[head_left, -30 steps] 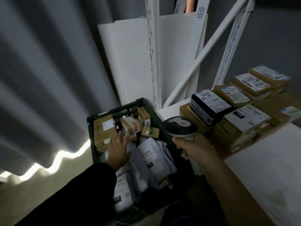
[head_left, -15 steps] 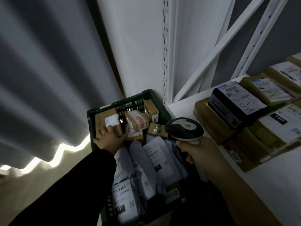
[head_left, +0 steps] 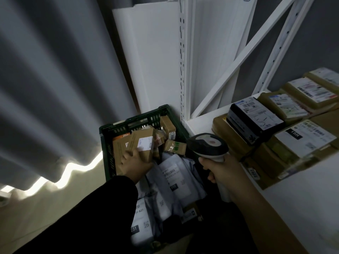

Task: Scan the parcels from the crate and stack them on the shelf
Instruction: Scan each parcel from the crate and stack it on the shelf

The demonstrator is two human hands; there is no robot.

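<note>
- A grey curtain (head_left: 45,88) hangs in heavy folds over the left half of the frame.
- A bright strip of light (head_left: 69,170) shows under its wavy hem at lower left.
- Beige floor (head_left: 36,213) lies below that.
- A white board (head_left: 152,61) leans upright at upper centre.
- A dark grey wall (head_left: 315,43) fills the upper right.

Crate (head_left: 146,117) is green, box (head_left: 134,142) brown, shelf (head_left: 311,195) white, scanner (head_left: 207,143) black-and-white.

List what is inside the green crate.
Small cardboard boxes fill the far end of the crate, grey mailer bags the near end. The left hand grips one labelled box. Whatever lies beneath them is covered.
</note>
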